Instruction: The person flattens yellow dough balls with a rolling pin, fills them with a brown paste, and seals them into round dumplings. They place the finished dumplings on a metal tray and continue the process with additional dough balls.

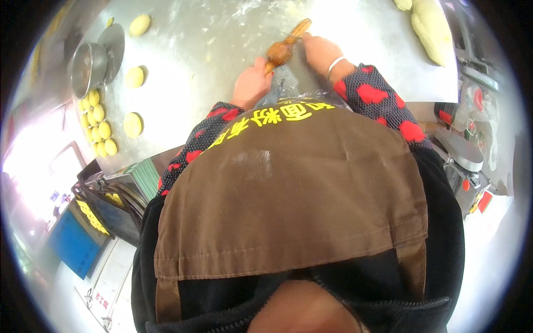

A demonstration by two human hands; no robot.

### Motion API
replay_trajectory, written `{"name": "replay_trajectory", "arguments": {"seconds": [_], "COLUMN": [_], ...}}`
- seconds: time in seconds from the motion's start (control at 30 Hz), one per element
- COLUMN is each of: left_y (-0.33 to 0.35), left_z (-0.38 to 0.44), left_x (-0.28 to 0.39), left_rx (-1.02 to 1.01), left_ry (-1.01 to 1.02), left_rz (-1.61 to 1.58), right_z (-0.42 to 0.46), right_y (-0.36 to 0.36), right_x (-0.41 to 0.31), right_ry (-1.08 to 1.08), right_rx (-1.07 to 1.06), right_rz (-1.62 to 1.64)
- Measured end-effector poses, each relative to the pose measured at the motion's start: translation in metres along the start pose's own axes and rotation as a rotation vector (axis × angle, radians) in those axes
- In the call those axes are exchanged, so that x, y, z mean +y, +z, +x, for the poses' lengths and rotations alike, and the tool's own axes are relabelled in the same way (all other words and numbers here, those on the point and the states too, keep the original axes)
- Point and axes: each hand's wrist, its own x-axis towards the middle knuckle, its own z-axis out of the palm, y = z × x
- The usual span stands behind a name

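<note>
My left hand point(253, 82) grips the lower handle of a wooden rolling pin point(280, 52) with a bulbous middle. The pin slants over a floured metal worktop point(183, 54). My right hand point(324, 53), with a white band at the wrist, is curled beside the pin's upper handle. A thin dark strip point(292, 36) crosses that handle at the right fingertips; whether the fingers hold it or the pin is unclear. Clear plastic point(287, 79) lies between my hands, against the brown apron point(291, 187).
Yellow dough pieces point(134, 77) lie singly at the left; several more point(99, 113) sit in rows below a steel bowl point(88, 68). A large dough roll point(431, 33) rests at the right. Past the right edge are plastic bags point(479, 112) and a grey device point(462, 152).
</note>
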Motion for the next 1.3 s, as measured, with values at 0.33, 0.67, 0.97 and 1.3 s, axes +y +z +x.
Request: {"name": "replay_trajectory", "arguments": {"seconds": [0.33,0.67,0.97,1.3], "left_y": [-0.002,0.0,0.0,0.006], "left_z": [-0.005,-0.005,-0.002,0.0], "left_x": [0.0,0.0,0.005,0.0], "left_rx": [0.037,0.071,0.08,0.105], "left_ry": [-0.003,0.006,-0.029,0.012], "left_rz": [0.042,-0.017,0.12,0.047], "right_z": [-0.01,-0.004,0.0,0.009], "right_y": [-0.005,0.015,0.005,-0.003], "right_x": [-0.02,-0.013,-0.019,-0.007], "right_ry": [-0.119,-0.085,-0.06,0.062], "right_rx": [0.017,-0.03,0.008,-0.099], "right_rz": [-0.013,-0.053,-0.015,-0.06]}}
